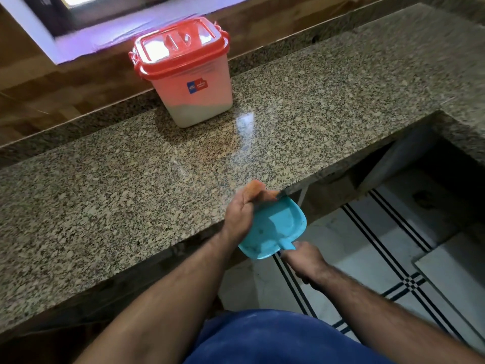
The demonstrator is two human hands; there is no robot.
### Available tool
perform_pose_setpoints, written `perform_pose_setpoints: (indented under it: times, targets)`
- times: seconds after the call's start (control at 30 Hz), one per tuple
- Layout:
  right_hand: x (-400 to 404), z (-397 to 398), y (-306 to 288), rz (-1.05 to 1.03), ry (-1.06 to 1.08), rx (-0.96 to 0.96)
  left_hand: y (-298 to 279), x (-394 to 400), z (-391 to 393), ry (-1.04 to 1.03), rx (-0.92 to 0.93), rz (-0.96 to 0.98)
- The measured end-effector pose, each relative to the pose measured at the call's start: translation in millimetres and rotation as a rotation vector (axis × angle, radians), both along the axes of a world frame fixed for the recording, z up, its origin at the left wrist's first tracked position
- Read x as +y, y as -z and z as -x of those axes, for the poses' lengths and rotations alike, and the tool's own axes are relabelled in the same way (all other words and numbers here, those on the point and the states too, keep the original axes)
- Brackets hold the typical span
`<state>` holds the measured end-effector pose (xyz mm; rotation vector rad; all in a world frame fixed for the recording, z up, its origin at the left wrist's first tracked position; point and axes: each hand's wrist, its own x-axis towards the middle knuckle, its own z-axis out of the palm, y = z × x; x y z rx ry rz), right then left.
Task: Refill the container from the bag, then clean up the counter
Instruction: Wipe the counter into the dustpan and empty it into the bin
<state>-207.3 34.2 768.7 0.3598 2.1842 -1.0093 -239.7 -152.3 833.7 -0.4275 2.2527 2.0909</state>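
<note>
A translucent container [193, 82] with a red lid stands closed at the back of the granite counter [105, 193], with white contents low inside. A blue dustpan [275, 229] is held just below the counter's front edge. My right hand [305, 260] grips its short handle. My left hand [245, 208] lies at the counter's edge above the pan, fingers extended over the rim. The bag is not in view.
A window sill [126, 30] and wood-look wall tiles [39, 82] run behind the counter. To the right, the counter turns a corner [462, 106] around an open gap. Below lies a white tiled floor [367, 232] with black stripes.
</note>
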Motion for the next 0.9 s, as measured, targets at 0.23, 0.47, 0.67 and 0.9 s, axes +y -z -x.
perform_pose_setpoints:
  times: [0.23, 0.47, 0.67, 0.9]
  targets:
    - [17.5, 6.3, -4.3, -0.006, 0.042, 0.009, 0.3, -17.0, 56.7, -0.33, -0.09, -0.001]
    - [16.5, 4.7, -9.1, 0.003, -0.001, -0.022, 6.9, 20.7, 60.5, 0.194, -0.027, 0.292]
    - [-14.0, -8.7, -3.3, 0.0, -0.126, -0.035, 12.1, -12.0, 56.5, 0.245, 0.031, 0.539]
    - [-59.1, -25.8, 8.4, 0.043, -0.279, -0.079, 28.2, -87.0, 10.3, 0.311, -0.218, 0.855]
